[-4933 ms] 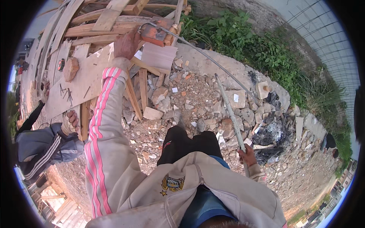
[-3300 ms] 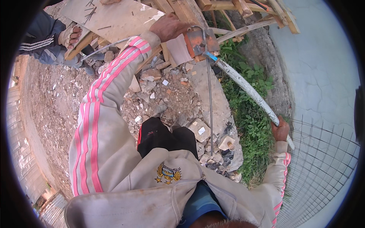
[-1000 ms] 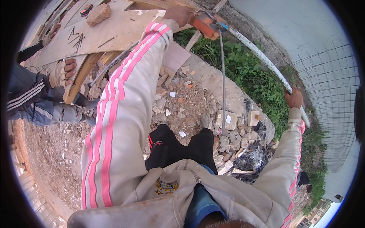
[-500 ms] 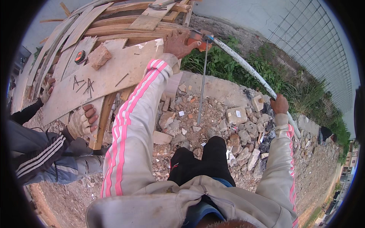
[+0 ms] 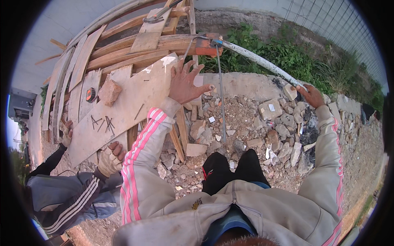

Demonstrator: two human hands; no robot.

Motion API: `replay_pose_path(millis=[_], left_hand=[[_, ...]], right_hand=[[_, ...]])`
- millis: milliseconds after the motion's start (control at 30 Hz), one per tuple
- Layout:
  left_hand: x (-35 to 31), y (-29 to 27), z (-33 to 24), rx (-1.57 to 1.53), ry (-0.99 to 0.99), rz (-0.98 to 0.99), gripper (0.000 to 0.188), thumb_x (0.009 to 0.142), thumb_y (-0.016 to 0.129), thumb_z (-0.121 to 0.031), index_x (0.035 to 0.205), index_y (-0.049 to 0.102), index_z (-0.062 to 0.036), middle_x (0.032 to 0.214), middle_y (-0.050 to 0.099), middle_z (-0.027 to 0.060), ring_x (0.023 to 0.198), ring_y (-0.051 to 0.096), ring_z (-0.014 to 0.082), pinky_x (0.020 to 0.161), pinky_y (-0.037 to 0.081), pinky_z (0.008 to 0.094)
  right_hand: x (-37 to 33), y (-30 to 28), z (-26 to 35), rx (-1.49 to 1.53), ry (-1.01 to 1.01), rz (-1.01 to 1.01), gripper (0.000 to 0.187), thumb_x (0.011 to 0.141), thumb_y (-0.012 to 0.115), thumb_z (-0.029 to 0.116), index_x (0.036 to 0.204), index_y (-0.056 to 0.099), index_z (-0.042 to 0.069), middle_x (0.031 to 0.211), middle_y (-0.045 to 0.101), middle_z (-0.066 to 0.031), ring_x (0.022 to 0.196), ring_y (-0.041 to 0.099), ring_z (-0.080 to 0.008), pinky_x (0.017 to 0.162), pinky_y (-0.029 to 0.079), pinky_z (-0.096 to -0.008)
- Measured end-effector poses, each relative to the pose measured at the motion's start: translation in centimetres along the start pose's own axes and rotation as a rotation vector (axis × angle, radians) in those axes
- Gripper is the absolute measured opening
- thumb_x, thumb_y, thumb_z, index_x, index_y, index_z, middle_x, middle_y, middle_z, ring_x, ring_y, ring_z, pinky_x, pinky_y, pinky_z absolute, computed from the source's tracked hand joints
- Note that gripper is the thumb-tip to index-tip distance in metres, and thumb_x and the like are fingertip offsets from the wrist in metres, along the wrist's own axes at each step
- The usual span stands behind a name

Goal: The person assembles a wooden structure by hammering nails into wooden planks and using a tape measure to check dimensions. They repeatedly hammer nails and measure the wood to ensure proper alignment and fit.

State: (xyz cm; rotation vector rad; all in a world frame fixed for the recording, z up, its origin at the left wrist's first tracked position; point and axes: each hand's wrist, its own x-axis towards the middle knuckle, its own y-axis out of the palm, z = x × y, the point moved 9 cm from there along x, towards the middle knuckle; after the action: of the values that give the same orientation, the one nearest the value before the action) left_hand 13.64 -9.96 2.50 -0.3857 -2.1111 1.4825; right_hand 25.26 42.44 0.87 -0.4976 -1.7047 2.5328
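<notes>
My right hand (image 5: 312, 96) is closed around a long white-painted pipe (image 5: 262, 62), near its right-hand end. At its far end the pipe meets a blue fitting (image 5: 217, 42) beside an orange-painted block (image 5: 207, 48) on the wooden beams. A thin metal rod (image 5: 222, 94) runs from this spot down toward the rubble. To the left of the block, a bent length of rod (image 5: 188, 47) shows, partly hidden behind my fingers. Holding nothing, my left hand (image 5: 188, 83) hovers with fingers spread near the right edge of the plywood board (image 5: 135, 90).
Nails (image 5: 109, 124), a brick chunk (image 5: 110, 92) and a tape measure (image 5: 90, 95) lie on the boards. A co-worker's gloved hand (image 5: 110, 160) is at the board's near edge. Pliers-like tool (image 5: 154, 19) lies farther back. Broken rubble (image 5: 283, 131) covers the ground; wire mesh (image 5: 328, 24) leans right.
My left hand has come away from the orange block, toward me, fingers spreading. My right hand appears farther up and right, nearer the pipe's end. The view has shifted.
</notes>
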Motion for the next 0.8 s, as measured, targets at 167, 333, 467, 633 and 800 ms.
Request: replay_pose_path(millis=[167,333,467,633,800], left_hand=[[-0.9,0.3,-3.2,0.002,0.078,-0.020,0.103,0.075,0.068,-0.080,0.148,0.054,-0.0092,0.153,0.046,0.0198,0.151,0.028,0.0436,0.117,0.018,0.0723],[-1.8,-0.3,-3.2,0.018,0.096,-0.042,0.096,0.076,0.071,-0.063,0.149,0.049,-0.0036,0.155,0.043,0.0202,0.153,0.026,0.0421,0.118,0.017,0.0730],[-3.0,-0.1,-1.2,-0.005,0.028,-0.055,0.095,0.076,0.071,-0.060,0.149,0.049,-0.0030,0.157,0.042,0.0203,0.152,0.028,0.0406,0.118,0.017,0.0730],[-3.0,-0.2,0.8,-0.010,-0.041,-0.047,0.091,0.077,0.071,-0.059,0.150,0.050,-0.0078,0.158,0.041,0.0191,0.152,0.030,0.0396,0.118,0.019,0.0727],[-3.2,0.2,3.2,-0.037,-0.038,0.018,0.083,0.079,0.071,-0.057,0.151,0.050,-0.0204,0.159,0.041,0.0167,0.151,0.031,0.0389,0.117,0.022,0.0721]], right_hand=[[-4.1,-0.7,3.9,-0.136,0.091,-0.109,0.095,0.089,0.051,0.081,0.131,0.067,-0.002,0.120,0.069,-0.0325,0.118,0.065,-0.0447,0.102,0.047,-0.0499],[-9.1,0.9,4.9,-0.155,0.209,-0.181,0.093,0.089,0.049,0.083,0.128,0.070,0.001,0.110,0.073,-0.0286,0.113,0.067,-0.0453,0.099,0.049,-0.0507],[-12.0,1.3,6.8,-0.218,0.243,-0.266,0.093,0.089,0.048,0.084,0.128,0.071,0.002,0.108,0.073,-0.0279,0.112,0.067,-0.0448,0.099,0.049,-0.0511],[-14.4,1.5,10.5,-0.244,0.299,-0.250,0.092,0.089,0.047,0.084,0.122,0.074,0.003,0.106,0.073,-0.0294,0.110,0.068,-0.0448,0.095,0.051,-0.0516],[-16.9,3.0,13.7,-0.209,0.385,-0.270,0.094,0.089,0.046,0.085,0.120,0.074,0.000,0.111,0.071,-0.0313,0.111,0.067,-0.0453,0.096,0.051,-0.0511]])
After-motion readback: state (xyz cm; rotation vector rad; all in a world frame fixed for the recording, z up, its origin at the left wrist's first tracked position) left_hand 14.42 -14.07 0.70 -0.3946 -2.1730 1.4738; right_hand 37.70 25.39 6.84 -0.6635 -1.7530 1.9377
